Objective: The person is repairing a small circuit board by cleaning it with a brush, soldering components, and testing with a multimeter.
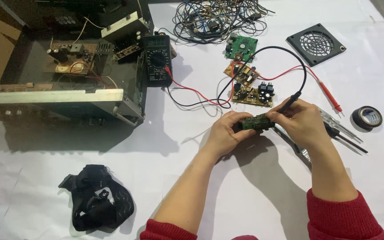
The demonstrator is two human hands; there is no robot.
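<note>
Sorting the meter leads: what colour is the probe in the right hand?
Black, seen in the head view: the probe in the right hand.

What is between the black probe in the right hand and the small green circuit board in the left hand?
Nothing visible: the right hand holds the black probe directly over the small green circuit board gripped by the left hand.

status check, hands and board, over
Left hand grips small green circuit board. Right hand holds black probe at it. Red probe lies aside.
</note>
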